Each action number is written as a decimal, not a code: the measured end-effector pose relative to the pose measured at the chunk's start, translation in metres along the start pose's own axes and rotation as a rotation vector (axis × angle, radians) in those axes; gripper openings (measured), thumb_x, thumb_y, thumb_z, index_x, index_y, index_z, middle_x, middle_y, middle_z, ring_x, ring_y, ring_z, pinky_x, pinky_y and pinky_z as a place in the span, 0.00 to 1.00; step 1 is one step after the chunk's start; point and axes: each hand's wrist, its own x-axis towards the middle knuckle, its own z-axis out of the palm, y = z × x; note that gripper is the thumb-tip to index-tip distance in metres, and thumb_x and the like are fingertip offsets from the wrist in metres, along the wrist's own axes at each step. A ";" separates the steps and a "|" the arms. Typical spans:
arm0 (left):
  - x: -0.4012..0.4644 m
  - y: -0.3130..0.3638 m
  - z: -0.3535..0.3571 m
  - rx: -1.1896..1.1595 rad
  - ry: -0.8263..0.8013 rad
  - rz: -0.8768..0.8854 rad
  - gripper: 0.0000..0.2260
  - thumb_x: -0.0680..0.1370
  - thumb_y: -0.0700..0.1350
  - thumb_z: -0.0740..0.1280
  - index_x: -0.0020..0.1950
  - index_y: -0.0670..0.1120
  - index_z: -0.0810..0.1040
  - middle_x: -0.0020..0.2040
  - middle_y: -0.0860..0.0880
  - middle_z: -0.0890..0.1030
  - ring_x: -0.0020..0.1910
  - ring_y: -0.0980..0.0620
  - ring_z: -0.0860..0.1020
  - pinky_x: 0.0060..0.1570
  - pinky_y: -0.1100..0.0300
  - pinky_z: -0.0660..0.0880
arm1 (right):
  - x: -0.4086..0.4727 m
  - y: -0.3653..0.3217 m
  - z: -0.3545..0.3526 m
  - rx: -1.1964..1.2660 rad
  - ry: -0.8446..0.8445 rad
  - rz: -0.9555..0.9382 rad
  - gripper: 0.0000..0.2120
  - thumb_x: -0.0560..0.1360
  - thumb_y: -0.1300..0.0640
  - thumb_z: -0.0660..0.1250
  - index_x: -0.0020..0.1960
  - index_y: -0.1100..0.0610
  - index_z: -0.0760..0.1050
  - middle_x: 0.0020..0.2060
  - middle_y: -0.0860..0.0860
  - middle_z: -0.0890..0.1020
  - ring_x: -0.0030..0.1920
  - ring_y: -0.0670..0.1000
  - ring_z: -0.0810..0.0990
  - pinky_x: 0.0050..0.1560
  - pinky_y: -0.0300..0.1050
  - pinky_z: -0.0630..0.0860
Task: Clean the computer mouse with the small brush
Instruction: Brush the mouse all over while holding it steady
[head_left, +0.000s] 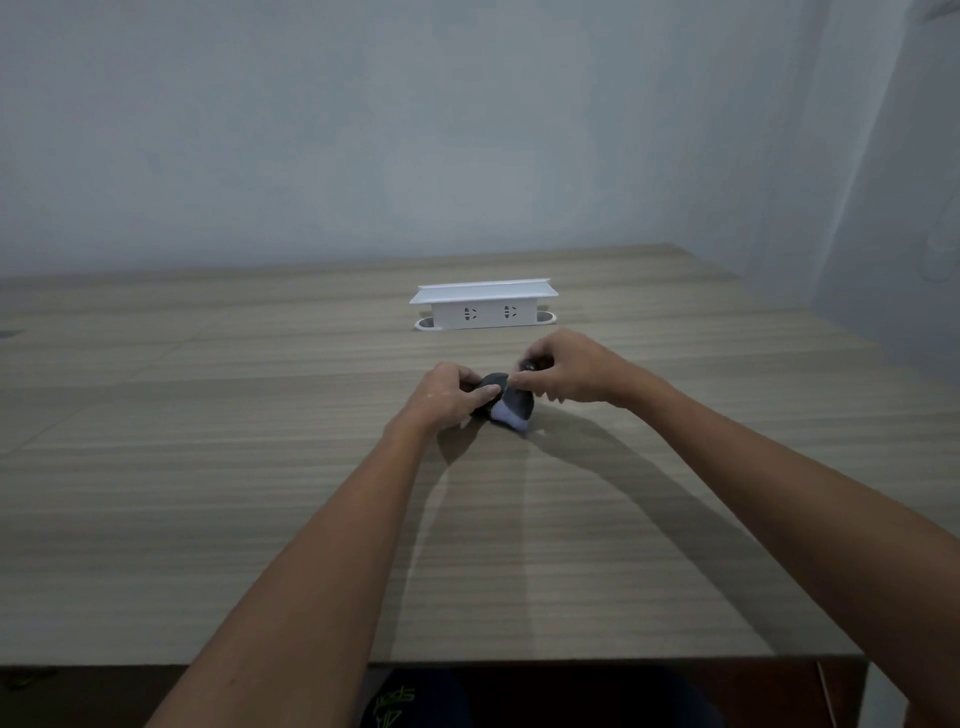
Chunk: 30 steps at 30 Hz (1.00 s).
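On a wood-grain desk, near a white pop-up socket box: two bare hands at work.
Left hand curled around a dark computer mouse; right hand pinched shut on a small brush, pale bristles against the mouse.

Socket box behind, table otherwise open

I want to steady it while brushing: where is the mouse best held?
Judging by its pose, grip the mouse by its long flanks from the left, as the left hand does; that leaves the top free for the right hand with the brush.
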 end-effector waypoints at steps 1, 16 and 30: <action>0.000 -0.001 0.000 -0.001 -0.002 -0.001 0.14 0.77 0.51 0.71 0.58 0.43 0.85 0.50 0.46 0.86 0.49 0.48 0.83 0.52 0.54 0.77 | 0.002 0.004 0.001 -0.047 0.037 0.006 0.07 0.74 0.56 0.70 0.42 0.59 0.84 0.29 0.49 0.79 0.26 0.45 0.74 0.30 0.38 0.73; -0.004 0.005 -0.002 0.022 -0.039 0.002 0.15 0.78 0.50 0.70 0.61 0.44 0.84 0.52 0.46 0.86 0.52 0.46 0.83 0.54 0.54 0.77 | 0.005 0.013 -0.012 -0.191 0.151 -0.008 0.09 0.73 0.58 0.69 0.38 0.62 0.82 0.31 0.48 0.80 0.33 0.49 0.77 0.33 0.39 0.69; -0.006 0.011 -0.008 0.060 -0.074 0.009 0.14 0.79 0.49 0.69 0.61 0.43 0.83 0.53 0.45 0.86 0.54 0.45 0.83 0.56 0.52 0.77 | 0.006 0.014 -0.014 -0.143 0.032 -0.014 0.07 0.74 0.58 0.69 0.41 0.61 0.83 0.30 0.50 0.79 0.28 0.45 0.74 0.33 0.41 0.72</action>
